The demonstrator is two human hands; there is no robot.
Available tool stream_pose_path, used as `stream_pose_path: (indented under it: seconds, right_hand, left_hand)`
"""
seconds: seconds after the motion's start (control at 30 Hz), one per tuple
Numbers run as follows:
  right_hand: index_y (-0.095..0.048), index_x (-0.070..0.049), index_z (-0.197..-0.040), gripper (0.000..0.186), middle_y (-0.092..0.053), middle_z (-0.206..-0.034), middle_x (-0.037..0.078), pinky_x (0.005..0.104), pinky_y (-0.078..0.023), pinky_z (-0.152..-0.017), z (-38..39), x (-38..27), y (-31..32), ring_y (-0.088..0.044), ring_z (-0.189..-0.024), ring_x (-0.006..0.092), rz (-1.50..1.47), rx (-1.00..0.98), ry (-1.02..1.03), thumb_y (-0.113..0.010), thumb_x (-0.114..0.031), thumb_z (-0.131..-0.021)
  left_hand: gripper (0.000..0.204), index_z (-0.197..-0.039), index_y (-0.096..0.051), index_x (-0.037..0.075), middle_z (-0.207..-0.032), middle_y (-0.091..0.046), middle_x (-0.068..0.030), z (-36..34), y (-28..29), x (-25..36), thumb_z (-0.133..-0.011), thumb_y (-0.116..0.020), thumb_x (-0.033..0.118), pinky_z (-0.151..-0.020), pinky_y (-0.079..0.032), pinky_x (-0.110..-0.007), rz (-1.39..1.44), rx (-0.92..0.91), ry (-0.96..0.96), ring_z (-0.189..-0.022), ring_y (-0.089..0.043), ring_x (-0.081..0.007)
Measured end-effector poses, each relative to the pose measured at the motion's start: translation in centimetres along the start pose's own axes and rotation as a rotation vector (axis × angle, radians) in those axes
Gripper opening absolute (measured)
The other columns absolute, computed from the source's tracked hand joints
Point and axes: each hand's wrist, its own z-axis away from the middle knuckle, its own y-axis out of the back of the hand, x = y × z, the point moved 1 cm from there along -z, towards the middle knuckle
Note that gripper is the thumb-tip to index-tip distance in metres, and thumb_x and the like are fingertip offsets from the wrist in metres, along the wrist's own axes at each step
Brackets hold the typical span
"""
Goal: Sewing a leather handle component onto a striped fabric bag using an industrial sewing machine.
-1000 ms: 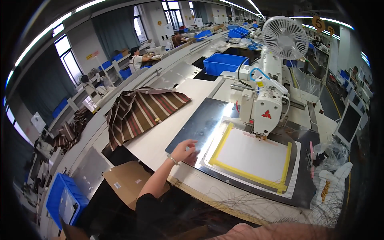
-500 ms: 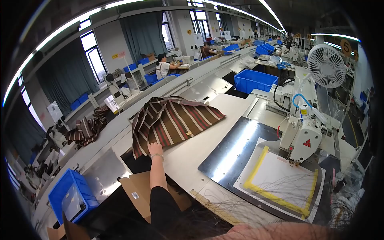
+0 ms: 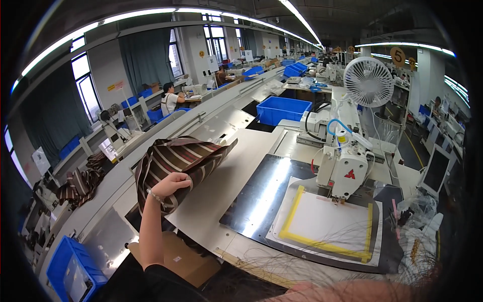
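Observation:
My left hand [image 3: 171, 184] grips a piece of brown fabric with pale stripes [image 3: 178, 155] by its near edge. The fabric is raised off the white worktable [image 3: 221, 186] and hangs folded over my fingers. To the right, a white sewing machine [image 3: 347, 171] stands over a flat template with a yellow tape border [image 3: 327, 224], which lies on a dark shiny plate [image 3: 261, 194]. My right hand is not visible.
A white fan [image 3: 369, 80] stands behind the machine, with a blue bin [image 3: 282, 108] further back. A cardboard box [image 3: 176, 257] and a blue crate [image 3: 73, 267] sit below the table's near left edge. More striped fabric [image 3: 75, 182] lies at far left. A person [image 3: 168, 98] sits at a distant bench.
My left hand went from the plate's edge leftward to the striped fabric lying flat on the table, took hold of it, and now holds it lifted.

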Motion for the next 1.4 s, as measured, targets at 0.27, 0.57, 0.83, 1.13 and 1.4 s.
stream_pose_path:
  seconds: [0.27,0.57,0.83,1.13,1.4]
  right_hand:
    - [-0.041,-0.002,-0.129,0.055,-0.041,-0.126,0.013,0.0253,-0.043,-0.073,3.9,-27.0,-1.9,-0.054,-0.088,0.0177,-1.260,-0.676,-0.325,-0.065,-0.019,-0.082]
    - [-0.019,-0.007,-0.142,0.086,-0.038,-0.132,0.013,0.0356,-0.031,-0.104,6.3,-32.5,-3.0,-0.039,-0.123,0.0248,-1.407,-0.969,-0.677,-0.066,-0.003,-0.071]
    - [-0.021,-0.010,-0.143,0.094,-0.030,-0.140,0.017,0.0403,-0.030,-0.103,3.9,-19.1,-9.1,-0.036,-0.127,0.0307,-1.047,-0.666,-0.386,-0.069,-0.007,-0.062]
    - [-0.051,-0.012,-0.123,0.056,-0.050,-0.120,0.012,0.0421,-0.034,-0.093,0.8,-25.1,-12.3,-0.044,-0.116,0.0296,-0.503,-0.977,0.552,-0.071,-0.024,-0.073]
    - [-0.041,-0.022,-0.136,0.054,-0.055,-0.097,0.008,0.0393,-0.038,-0.085,3.5,-28.4,-21.2,-0.053,-0.096,0.0260,-0.486,-1.005,0.771,-0.059,-0.025,-0.085]
  left_hand:
    - [0.020,-0.079,-0.056,0.009,-0.072,-0.047,0.0092,-6.7,-24.6,13.0,-0.092,-0.056,0.024,-0.057,-0.036,-0.019,0.512,-0.380,-0.015,-0.064,-0.043,-0.0008]
    - [0.029,-0.093,-0.056,0.005,-0.080,-0.054,0.0015,-15.4,-46.3,12.6,-0.096,-0.049,0.033,-0.071,-0.042,-0.025,0.746,-0.562,-0.122,-0.077,-0.051,-0.0101]
    - [0.069,-0.132,-0.037,0.003,-0.129,-0.042,-0.0208,-16.1,-44.1,5.8,-0.081,-0.062,0.043,-0.101,-0.034,-0.046,-0.657,-0.263,-0.825,-0.118,-0.043,-0.0392]
    - [0.062,-0.131,-0.043,0.010,-0.099,-0.058,-0.0095,-17.8,-40.9,3.4,-0.081,-0.063,0.040,-0.084,-0.038,-0.042,-0.684,-0.077,-0.586,-0.098,-0.054,-0.0281]
    - [0.052,-0.123,-0.059,0.031,-0.084,-0.051,-0.0044,-18.6,-38.9,1.7,-0.081,-0.049,0.003,-0.076,-0.036,-0.034,-0.683,-0.051,-0.727,-0.083,-0.049,-0.0221]
